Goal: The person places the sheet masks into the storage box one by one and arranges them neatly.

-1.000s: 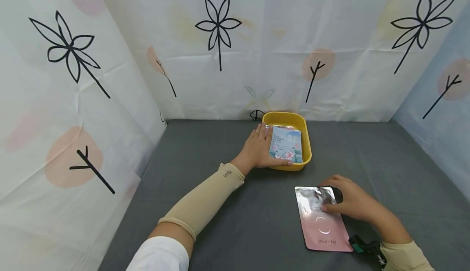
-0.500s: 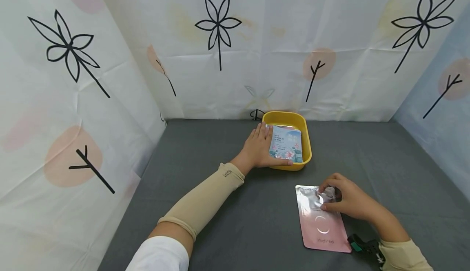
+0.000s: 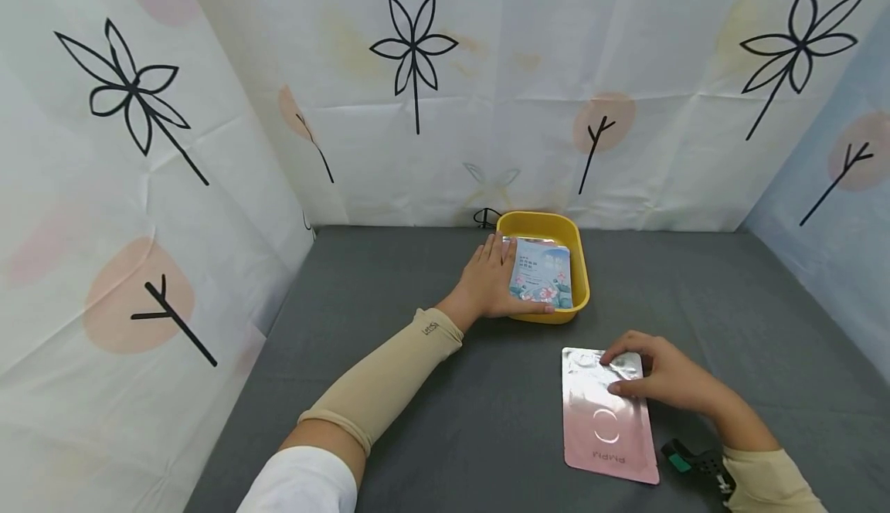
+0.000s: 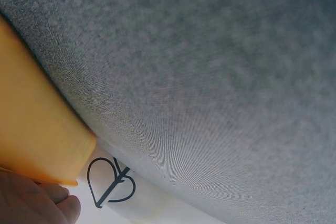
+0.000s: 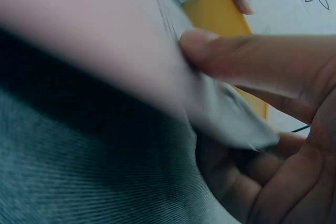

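A yellow tray (image 3: 549,221) stands on the grey cloth near the back wall, with a pale blue sachet (image 3: 542,270) lying in it. My left hand (image 3: 497,281) rests against the tray's left side, fingers straight and thumb laid along the front rim. The left wrist view shows the tray's wall (image 4: 31,129) with the fingers (image 4: 31,205) beside it. Nearer to me a pink and silver sachet (image 3: 605,420) lies on the cloth. My right hand (image 3: 660,378) pinches its upper right corner. In the right wrist view the thumb (image 5: 252,56) presses on top of the sachet (image 5: 105,51) and the fingers lie underneath.
White sheets printed with black flowers wall the grey cloth (image 3: 417,389) on the left, back and right. A black cable (image 3: 487,217) loops behind the tray. A black and green camera mount (image 3: 695,463) sits at my right wrist.
My right hand's fingers shifted on the pink sachet's top edge, and the sachet turned slightly, its lower end swinging right. The left hand and tray have not moved.
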The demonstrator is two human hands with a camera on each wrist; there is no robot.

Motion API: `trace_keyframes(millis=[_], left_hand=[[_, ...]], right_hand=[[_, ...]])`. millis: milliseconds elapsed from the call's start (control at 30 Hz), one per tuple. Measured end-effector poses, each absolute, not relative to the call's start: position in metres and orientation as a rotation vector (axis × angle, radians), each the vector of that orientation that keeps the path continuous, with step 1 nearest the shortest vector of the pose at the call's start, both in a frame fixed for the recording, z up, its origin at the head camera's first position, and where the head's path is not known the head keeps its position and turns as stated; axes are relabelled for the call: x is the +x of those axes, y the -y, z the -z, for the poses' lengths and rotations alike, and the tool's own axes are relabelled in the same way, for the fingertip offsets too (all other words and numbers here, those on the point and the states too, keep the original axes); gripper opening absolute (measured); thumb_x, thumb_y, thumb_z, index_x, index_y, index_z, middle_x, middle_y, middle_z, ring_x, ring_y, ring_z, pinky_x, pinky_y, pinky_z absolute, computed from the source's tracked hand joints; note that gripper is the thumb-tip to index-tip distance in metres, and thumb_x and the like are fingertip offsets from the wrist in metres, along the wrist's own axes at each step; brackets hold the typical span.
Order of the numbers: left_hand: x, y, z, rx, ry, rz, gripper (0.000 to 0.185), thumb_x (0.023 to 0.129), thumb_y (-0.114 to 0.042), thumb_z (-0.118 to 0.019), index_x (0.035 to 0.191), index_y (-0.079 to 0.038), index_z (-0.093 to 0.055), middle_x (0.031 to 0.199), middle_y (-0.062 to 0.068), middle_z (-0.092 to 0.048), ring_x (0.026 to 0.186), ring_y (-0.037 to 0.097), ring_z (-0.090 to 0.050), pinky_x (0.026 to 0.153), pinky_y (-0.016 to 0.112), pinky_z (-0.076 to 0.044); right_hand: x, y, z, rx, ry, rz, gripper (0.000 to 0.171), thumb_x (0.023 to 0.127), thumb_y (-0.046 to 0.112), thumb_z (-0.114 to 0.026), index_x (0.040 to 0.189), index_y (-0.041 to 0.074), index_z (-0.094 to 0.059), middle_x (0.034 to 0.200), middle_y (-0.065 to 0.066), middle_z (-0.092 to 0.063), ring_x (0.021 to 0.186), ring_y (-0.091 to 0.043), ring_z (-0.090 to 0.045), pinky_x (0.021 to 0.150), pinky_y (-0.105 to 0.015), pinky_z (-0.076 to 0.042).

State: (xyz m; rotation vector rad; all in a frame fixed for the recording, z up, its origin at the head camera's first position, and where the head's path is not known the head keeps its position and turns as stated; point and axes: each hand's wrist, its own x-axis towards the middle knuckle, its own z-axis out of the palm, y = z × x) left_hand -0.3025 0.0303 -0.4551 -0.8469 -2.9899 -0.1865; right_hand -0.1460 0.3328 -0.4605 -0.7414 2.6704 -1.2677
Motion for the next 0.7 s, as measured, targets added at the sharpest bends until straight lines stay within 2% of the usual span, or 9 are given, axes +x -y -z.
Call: trace_keyframes(millis=[67,200,267,333,567,700], left_hand=[[-0.302,-0.030,0.455,-0.848,2.990,0.192,0.137,0.079,-0.098,-0.050,0.171,-0.007,-0.006,0.179,0.021,-0.004,0.167,0.035,-0.008,0.135,0.048,-0.017],[-0.302,-0.030,0.454,-0.851,2.990,0.192,0.137,0.079,-0.098,-0.050,0.171,-0.007,-0.007,0.179,0.021,-0.004,0.167,0.034,-0.008,0.135,0.048,-0.017],[-0.302,-0.030,0.454,-0.848,2.991,0.192,0.137,0.079,-0.098,-0.050,0.171,-0.007,-0.007,0.179,0.021,-0.004,0.167,0.034,-0.007,0.135,0.048,-0.017],[-0.302,-0.030,0.454,-0.846,2.992,0.192,0.137,0.079,-0.098,-0.051,0.171,-0.007,-0.007,0.179,0.021,-0.004,0.167,0.034,-0.007,0.135,0.048,-0.017],[-0.302,-0.031,0.457,-0.841,2.996,0.181,0.136,0.079,-0.097,-0.052,0.172,-0.009,-0.005,0.179,0.021,-0.003,0.167,0.034,-0.007,0.135,0.048,-0.017],[-0.302,-0.032,0.457,-0.835,2.992,0.179,0.135,0.079,-0.097,-0.052,0.172,-0.011,-0.006,0.179,0.021,-0.003,0.167,0.034,-0.008,0.135,0.048,-0.017]], right_hand=[[-0.146,-0.334,0.460,-0.756,-2.619,1.340,0.028,0.085,0.008,-0.089,0.110,0.012,-0.077,0.109,-0.005,-0.073,0.083,-0.010,-0.058,0.063,-0.026,-0.050],[-0.146,-0.337,0.455,-0.705,-2.538,1.429,0.026,0.090,0.004,-0.083,0.115,0.005,-0.078,0.111,0.003,-0.077,0.073,-0.009,-0.060,0.059,-0.026,-0.053],[-0.147,-0.338,0.451,-0.668,-2.534,1.438,0.026,0.091,0.004,-0.081,0.117,0.005,-0.079,0.110,0.006,-0.078,0.062,-0.009,-0.053,0.053,-0.027,-0.049],[-0.147,-0.337,0.447,-0.633,-2.557,1.429,0.025,0.092,0.006,-0.082,0.117,0.006,-0.080,0.111,0.009,-0.078,0.058,-0.009,-0.047,0.051,-0.028,-0.045],[-0.147,-0.336,0.432,-0.595,-2.660,1.417,0.023,0.094,0.007,-0.080,0.117,0.007,-0.081,0.114,0.015,-0.078,0.073,-0.013,-0.056,0.057,-0.029,-0.048],[-0.150,-0.337,0.422,-0.584,-2.727,1.473,0.024,0.095,0.004,-0.078,0.119,0.005,-0.080,0.113,0.020,-0.076,0.070,-0.014,-0.057,0.058,-0.028,-0.051]])
